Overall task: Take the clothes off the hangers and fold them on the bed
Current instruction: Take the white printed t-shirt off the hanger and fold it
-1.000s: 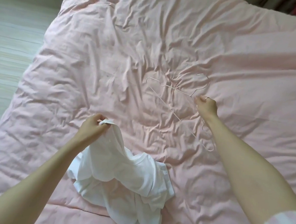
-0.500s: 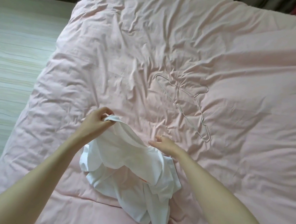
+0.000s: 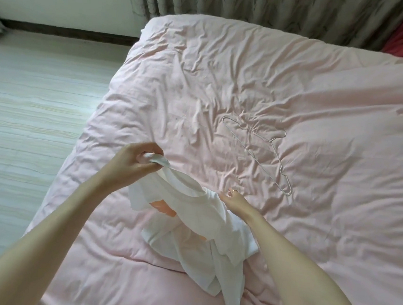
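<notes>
Between both hands (image 3: 135, 160) (image 3: 234, 201) hangs the white shirt (image 3: 204, 216).

A second ago the right hand (image 3: 236, 200) held the wire hanger (image 3: 259, 153) above the bed (image 3: 337, 214). The hanger now lies flat on the pink cover, released, well apart from both hands at about 1 o'clock from the white shirt (image 3: 204, 216). The right hand has withdrawn toward the person and now grips the shirt at its collar edge, at 3 o'clock from the neckline. The shirt, formerly hanging bunched from the left hand (image 3: 133, 163) alone, is now stretched between the two hands, its neck opening spread. The head view has lifted, bringing the curtain (image 3: 259, 3) and wall into frame.
</notes>
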{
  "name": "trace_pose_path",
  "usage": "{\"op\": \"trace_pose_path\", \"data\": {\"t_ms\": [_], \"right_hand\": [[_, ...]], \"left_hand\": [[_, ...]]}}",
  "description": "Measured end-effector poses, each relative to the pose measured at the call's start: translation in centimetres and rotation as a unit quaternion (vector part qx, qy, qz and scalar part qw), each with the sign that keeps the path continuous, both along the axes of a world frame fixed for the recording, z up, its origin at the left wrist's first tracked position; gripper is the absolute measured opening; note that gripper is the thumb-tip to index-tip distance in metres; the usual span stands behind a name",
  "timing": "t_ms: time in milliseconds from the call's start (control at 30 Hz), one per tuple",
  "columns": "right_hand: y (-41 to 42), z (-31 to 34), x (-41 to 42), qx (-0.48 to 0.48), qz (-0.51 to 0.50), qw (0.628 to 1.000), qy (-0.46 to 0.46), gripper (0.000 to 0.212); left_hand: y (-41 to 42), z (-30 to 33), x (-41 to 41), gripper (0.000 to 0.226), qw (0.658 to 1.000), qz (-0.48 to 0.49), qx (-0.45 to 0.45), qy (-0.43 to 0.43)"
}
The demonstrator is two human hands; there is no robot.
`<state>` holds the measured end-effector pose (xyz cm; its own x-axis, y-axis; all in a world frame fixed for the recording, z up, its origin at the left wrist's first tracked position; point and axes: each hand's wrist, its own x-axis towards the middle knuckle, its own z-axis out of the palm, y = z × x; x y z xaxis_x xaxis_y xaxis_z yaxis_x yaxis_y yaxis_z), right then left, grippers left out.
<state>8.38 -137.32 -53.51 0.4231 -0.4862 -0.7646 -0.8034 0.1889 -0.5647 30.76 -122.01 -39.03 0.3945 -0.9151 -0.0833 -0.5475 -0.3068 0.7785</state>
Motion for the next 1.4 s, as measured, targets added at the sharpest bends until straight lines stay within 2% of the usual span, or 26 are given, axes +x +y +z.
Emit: {"op": "trace_pose_path", "data": {"t_ms": [67, 133, 300, 433, 500, 600, 700, 767, 833, 900, 967, 1033, 1133, 1167, 1267, 1367, 1400], "right_hand": [[0.0, 0.8, 0.9, 0.011, -0.003, 0.999, -0.035, 0.073], [0.1, 1.3, 1.8, 0.065, -0.021, 0.996, -0.062, 0.073], [1.8, 0.7, 3.3, 0.107, 0.029, 0.993, -0.049, 0.069], [1.9, 0.7, 3.2, 0.122, 0.05, 0.991, -0.038, 0.073], [1.4, 2.1, 2.6, 0.145, 0.054, 0.988, -0.032, 0.062], [-0.4, 3.1, 1.1, 0.159, 0.033, 0.986, -0.024, 0.042], [-2.0, 5.2, -0.7, 0.162, 0.005, 0.987, -0.02, 0.022], [-3.2, 6.4, -1.5, 0.149, -0.01, 0.989, -0.005, 0.022], [-3.9, 7.6, -2.0, 0.129, 0.002, 0.991, 0.019, 0.041], [-4.4, 8.4, -2.7, 0.112, 0.013, 0.993, 0.03, 0.053], [-4.1, 9.9, -3.4, 0.103, 0.023, 0.994, 0.017, 0.049], [-4.0, 10.5, -4.1, 0.088, 0.011, 0.996, -0.011, 0.033], [-3.6, 11.0, -5.0, 0.036, -0.032, 0.995, -0.086, 0.018], [-3.3, 11.1, -5.2, 0.017, -0.046, 0.993, -0.111, 0.018], [-2.4, 12.1, -5.1, -0.035, -0.079, 0.979, -0.184, 0.026], [-2.3, 13.3, -4.7, -0.083, -0.09, 0.97, -0.21, 0.053], [-2.4, 13.9, -4.5, -0.103, -0.093, 0.968, -0.21, 0.049]], "left_hand": [[0.5, 1.1, -0.6, 0.014, 0.999, -0.019, -0.035, 0.01], [1.1, 1.9, -0.9, 0.012, 0.998, -0.031, -0.059, 0.011], [2.1, 2.7, -0.6, 0.008, 0.996, -0.015, -0.085, 0.024], [2.2, 2.6, -0.1, 0.014, 0.992, 0.053, -0.106, 0.048], [2.1, 2.3, 0.3, 0.022, 0.987, 0.098, -0.114, 0.054], [1.9, 1.8, 1.4, 0.003, 0.984, 0.136, -0.106, 0.053], [1.7, 1.3, 1.8, 0.005, 0.985, 0.148, -0.088, 0.033], [1.3, 1.6, 2.0, 0.004, 0.981, 0.169, -0.093, 0.032], [1.1, 1.0, 2.3, 0.007, 0.979, 0.177, -0.088, 0.038], [1.2, -1.9, 2.3, 0.013, 0.985, 0.173, -0.02, 0.015], [1.6, -3.4, 1.5, 0.03, 0.99, 0.131, 0.037, 0.024], [1.1, -0.7, 1.6, 0.019, 0.987, 0.157, -0.02, 0.006], [1.9, 5.0, 2.0, 0.024, 0.983, 0.164, -0.086, 0.016], [2.1, 4.2, 1.2, 0.024, 0.984, 0.147, -0.096, 0.004], [3.2, 3.6, 1.2, 0.035, 0.987, 0.147, -0.071, 0.009], [3.7, 4.7, 1.2, 0.052, 0.983, 0.163, -0.081, 0.013], [3.7, 4.7, 1.3, 0.05, 0.983, 0.164, -0.08, 0.012]]}}
